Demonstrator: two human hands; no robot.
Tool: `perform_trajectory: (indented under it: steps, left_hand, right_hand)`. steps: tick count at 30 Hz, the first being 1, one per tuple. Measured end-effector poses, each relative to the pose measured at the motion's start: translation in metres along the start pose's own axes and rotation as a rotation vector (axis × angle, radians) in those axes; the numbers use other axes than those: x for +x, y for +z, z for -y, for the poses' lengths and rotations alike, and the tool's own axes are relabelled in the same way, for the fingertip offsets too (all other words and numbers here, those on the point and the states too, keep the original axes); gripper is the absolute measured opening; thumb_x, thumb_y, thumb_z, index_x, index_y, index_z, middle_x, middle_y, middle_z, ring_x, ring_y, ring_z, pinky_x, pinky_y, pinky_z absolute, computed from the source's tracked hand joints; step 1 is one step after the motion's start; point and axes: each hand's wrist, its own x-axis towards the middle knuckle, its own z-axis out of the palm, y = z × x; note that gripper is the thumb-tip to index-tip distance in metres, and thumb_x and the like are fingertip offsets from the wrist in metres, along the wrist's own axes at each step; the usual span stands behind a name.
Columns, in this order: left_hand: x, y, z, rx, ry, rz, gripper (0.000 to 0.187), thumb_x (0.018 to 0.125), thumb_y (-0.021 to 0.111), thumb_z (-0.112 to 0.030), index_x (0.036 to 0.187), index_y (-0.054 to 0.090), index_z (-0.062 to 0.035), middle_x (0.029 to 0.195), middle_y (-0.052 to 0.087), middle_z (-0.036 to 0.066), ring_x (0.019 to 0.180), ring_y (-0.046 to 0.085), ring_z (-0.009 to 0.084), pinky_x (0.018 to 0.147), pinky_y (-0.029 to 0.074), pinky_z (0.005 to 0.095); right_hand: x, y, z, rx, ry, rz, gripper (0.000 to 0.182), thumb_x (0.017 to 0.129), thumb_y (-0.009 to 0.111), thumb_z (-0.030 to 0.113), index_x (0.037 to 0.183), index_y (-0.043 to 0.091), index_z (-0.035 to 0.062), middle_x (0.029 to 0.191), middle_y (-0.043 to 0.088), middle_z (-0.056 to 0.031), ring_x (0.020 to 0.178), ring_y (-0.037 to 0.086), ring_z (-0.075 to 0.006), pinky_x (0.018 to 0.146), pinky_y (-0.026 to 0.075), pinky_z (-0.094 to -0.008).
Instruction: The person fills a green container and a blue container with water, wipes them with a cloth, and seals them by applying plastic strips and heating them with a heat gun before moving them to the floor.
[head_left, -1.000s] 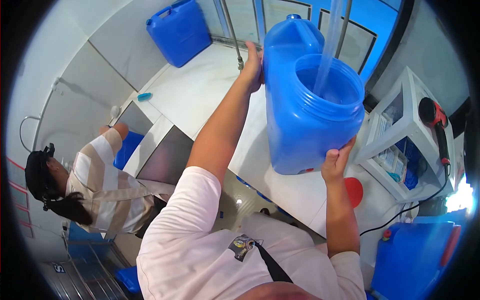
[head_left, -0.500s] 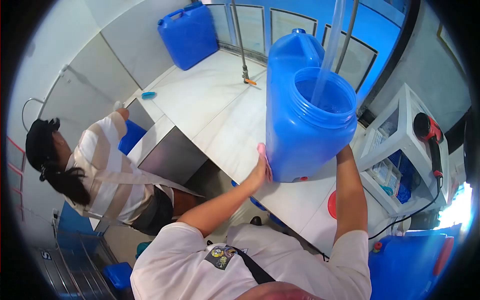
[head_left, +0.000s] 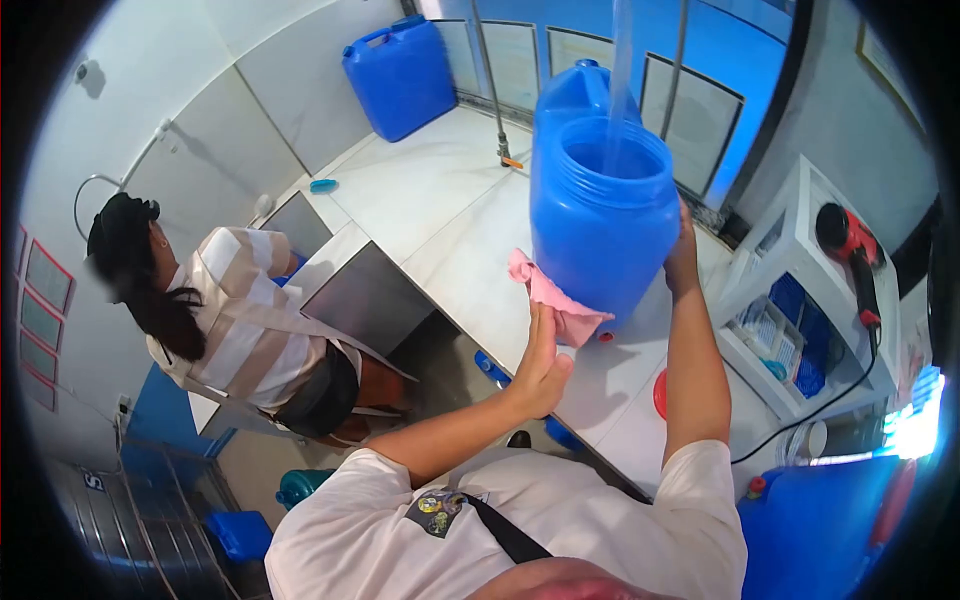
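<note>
Blue jug (head_left: 600, 225) stands upright, open mouth up
Left hand (head_left: 540, 365) grips pink cloth (head_left: 555, 295) against it; right hand (head_left: 683, 255) clasps its side

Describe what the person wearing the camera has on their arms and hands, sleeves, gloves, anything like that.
Both hands are bare: no gloves, rings or watch show on the left hand or the right hand. The forearms are uncovered. Short sleeves of a pale pink T-shirt end above the elbows. A dark strap crosses the chest beside a small printed emblem.
</note>
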Motion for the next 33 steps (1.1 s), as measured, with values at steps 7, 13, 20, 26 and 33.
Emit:
perform_trajectory:
  steps: [7,13,20,26,33]
  left_hand:
    - [0.046,0.045,-0.053,0.291,0.247,0.01,0.104,0.095,0.025,-0.071,0.151,-0.007,0.0105,0.159,-0.012,0.032,0.148,-0.017,0.0447,0.116,-0.008,0.0554]
    - [0.078,0.03,-0.097,0.224,0.487,0.248,0.098,0.086,0.07,-0.049,0.15,0.023,0.0089,0.154,0.023,0.035,0.143,0.023,0.0519,0.116,0.021,0.0534]
    - [0.151,-0.057,-0.061,0.095,0.419,-0.469,0.078,0.094,0.059,-0.041,0.15,0.024,0.001,0.153,0.031,0.019,0.143,0.029,0.0289,0.116,0.02,0.0435]
    - [0.165,-0.039,-0.03,-0.231,0.384,-0.315,0.073,0.099,0.047,-0.049,0.143,0.033,0.0072,0.14,0.045,0.018,0.133,0.042,0.0252,0.114,0.029,0.0376]
    - [0.165,-0.045,-0.019,-0.194,0.372,-0.355,0.075,0.099,0.044,-0.055,0.141,0.038,0.0061,0.139,0.047,0.017,0.13,0.045,0.0248,0.111,0.032,0.0371]
  right_hand:
    - [-0.142,0.01,0.063,0.084,-0.218,0.082,0.04,0.101,0.054,0.013,0.139,0.043,0.0028,0.128,0.055,-0.0097,0.115,0.056,-0.0192,0.098,0.046,-0.0337]
    - [-0.133,-0.009,0.08,0.428,-0.094,0.008,0.043,0.101,0.053,0.009,0.141,0.04,0.0029,0.135,0.05,-0.0083,0.123,0.05,-0.0174,0.104,0.041,-0.0329]
    - [-0.04,-0.006,0.119,0.12,-0.473,-0.246,0.037,0.096,0.05,0.0,0.133,0.049,0.0015,0.129,0.057,-0.0085,0.119,0.054,-0.0193,0.101,0.044,-0.0314]
    - [0.03,0.031,0.13,0.076,-0.265,0.439,0.036,0.104,0.046,0.022,0.135,0.054,0.0058,0.134,0.059,-0.0068,0.126,0.052,-0.0155,0.103,0.038,-0.0262]
    - [-0.1,0.054,0.095,-0.174,-0.795,-0.113,0.031,0.103,0.045,0.018,0.126,0.063,0.0081,0.134,0.06,-0.0076,0.131,0.05,-0.0315,0.115,0.029,-0.0368]
